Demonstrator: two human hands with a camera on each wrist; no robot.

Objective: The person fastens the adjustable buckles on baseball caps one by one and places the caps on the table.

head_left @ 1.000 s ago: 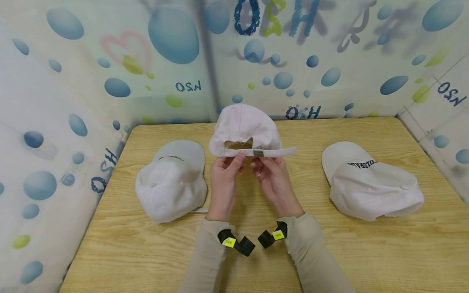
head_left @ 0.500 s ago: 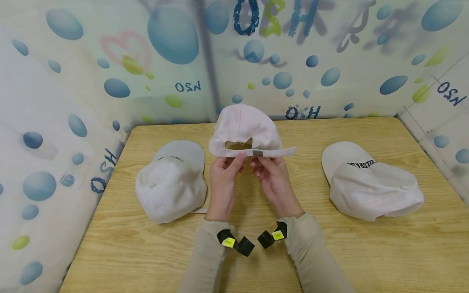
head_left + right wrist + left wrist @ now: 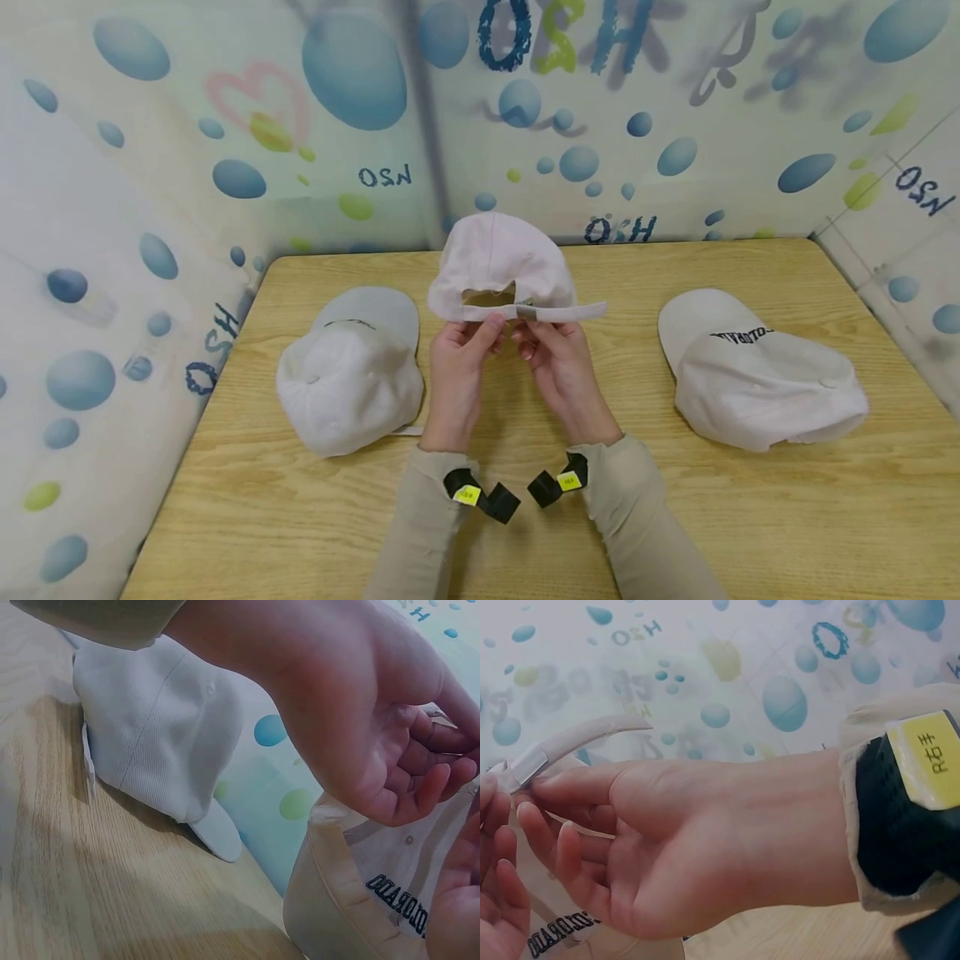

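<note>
A pale pink baseball cap (image 3: pixel 502 254) is held up at the middle of the head view, its back opening facing me. My left hand (image 3: pixel 459 367) pinches the lower edge of its back strap (image 3: pixel 480 313), thumb in front. Beside the metal buckle (image 3: pixel 526 312), my right hand (image 3: pixel 566 375) pinches the strap between thumb and finger, other fingers curled loosely below. The loose strap end (image 3: pixel 585 312) sticks out to the right. In the left wrist view the right hand (image 3: pixel 682 840) is just below the buckle (image 3: pixel 531 765).
A white cap (image 3: pixel 352 392) lies on the wooden table (image 3: pixel 300 517) at left, brim away from me. Another white cap (image 3: pixel 757 375) with dark lettering lies at right, brim to the upper left. Walls (image 3: pixel 465 150) with blue drops stand behind and at the sides.
The buckle sits very slightly farther left along the strap than before. Both hands and the other caps look otherwise unmoved.
</note>
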